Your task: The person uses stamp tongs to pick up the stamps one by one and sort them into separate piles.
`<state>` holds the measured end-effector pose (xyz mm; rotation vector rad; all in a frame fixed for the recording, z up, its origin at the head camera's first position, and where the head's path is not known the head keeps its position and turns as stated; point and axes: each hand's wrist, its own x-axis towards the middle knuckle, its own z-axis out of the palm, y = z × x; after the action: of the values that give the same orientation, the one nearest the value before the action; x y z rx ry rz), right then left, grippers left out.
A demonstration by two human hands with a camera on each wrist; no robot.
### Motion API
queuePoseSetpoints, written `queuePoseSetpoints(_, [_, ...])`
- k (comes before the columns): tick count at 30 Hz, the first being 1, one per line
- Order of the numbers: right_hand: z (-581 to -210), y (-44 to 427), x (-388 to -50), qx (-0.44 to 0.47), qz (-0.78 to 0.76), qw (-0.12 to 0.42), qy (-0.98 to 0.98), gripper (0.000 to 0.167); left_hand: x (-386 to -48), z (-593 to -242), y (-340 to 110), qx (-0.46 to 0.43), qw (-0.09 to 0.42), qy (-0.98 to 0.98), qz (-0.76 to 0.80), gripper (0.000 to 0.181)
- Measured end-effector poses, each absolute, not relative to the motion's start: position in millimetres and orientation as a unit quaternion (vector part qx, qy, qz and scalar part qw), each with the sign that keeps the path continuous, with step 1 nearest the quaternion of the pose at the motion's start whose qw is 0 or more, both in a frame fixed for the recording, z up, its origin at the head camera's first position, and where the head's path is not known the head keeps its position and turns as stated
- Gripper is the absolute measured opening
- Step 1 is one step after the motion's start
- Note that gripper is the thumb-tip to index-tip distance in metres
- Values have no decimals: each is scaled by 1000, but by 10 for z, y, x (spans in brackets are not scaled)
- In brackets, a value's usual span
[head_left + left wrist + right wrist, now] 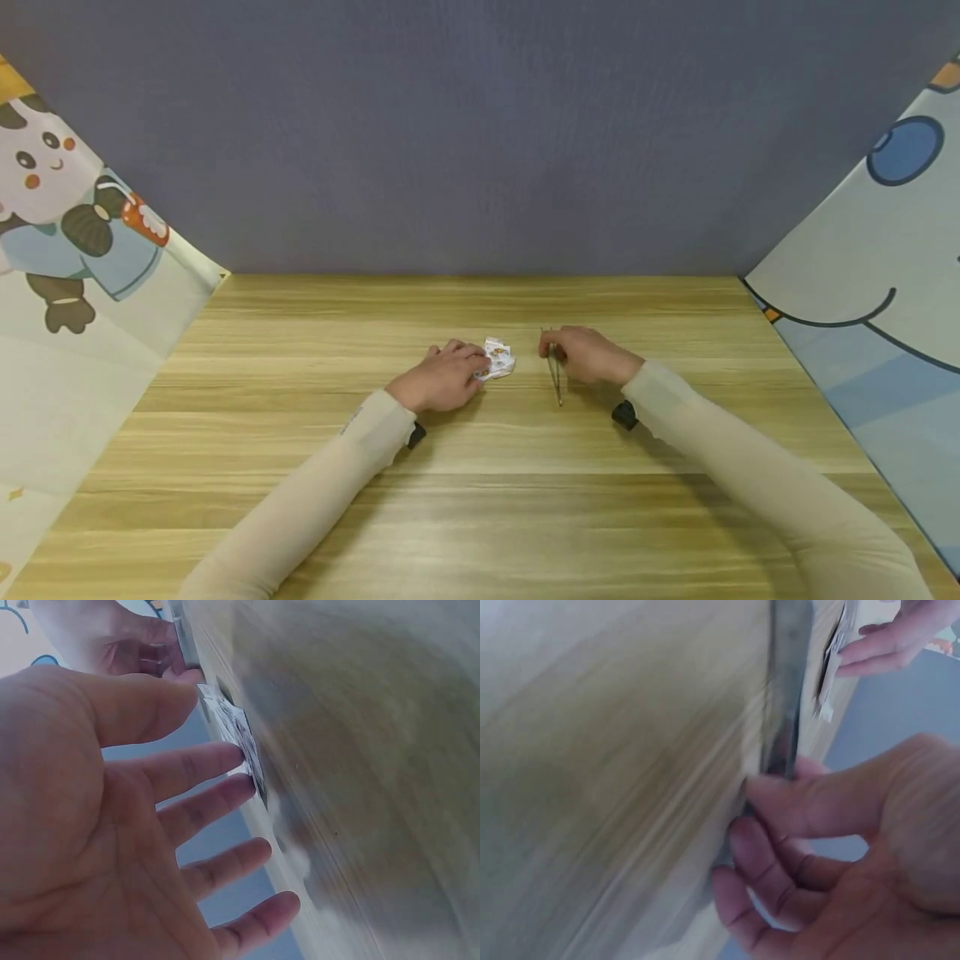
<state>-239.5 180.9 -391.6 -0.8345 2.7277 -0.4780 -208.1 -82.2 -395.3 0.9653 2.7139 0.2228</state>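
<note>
Crumpled white printed paper (501, 353) lies on the wooden table, right by my left hand (444, 379). Spread and mostly straight, two fingers of that hand reach the paper (238, 727) in the left wrist view, the others rest beside it. To the right, my right hand (588, 354) pinches thin metal tweezers (557, 382) between thumb and fingers. Their joined end points toward me and the two tips point away. In the right wrist view the flat metal of the tweezers (789, 675) runs up from the thumb, low over the tabletop; their other end is hidden by the fingers.
The wooden table (480, 517) reaches to a dark grey-blue panel (480, 142) at the back. Side walls carry cartoon prints, a cow figure (45, 167) at left and a large smiling face (862, 250) at right. A black band (625, 415) shows at my right wrist.
</note>
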Motion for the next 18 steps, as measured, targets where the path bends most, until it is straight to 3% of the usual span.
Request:
queuePoseSetpoints(10, [-3975, 1880, -2477, -273, -242, 112, 924, 21, -2118, -3965, -827, 320, 138, 932, 100, 43])
queuePoseSetpoints(18, [-3919, 1823, -2511, -262, -326, 29, 908, 11, -2141, -3973, -819, 309, 129, 937, 101, 42])
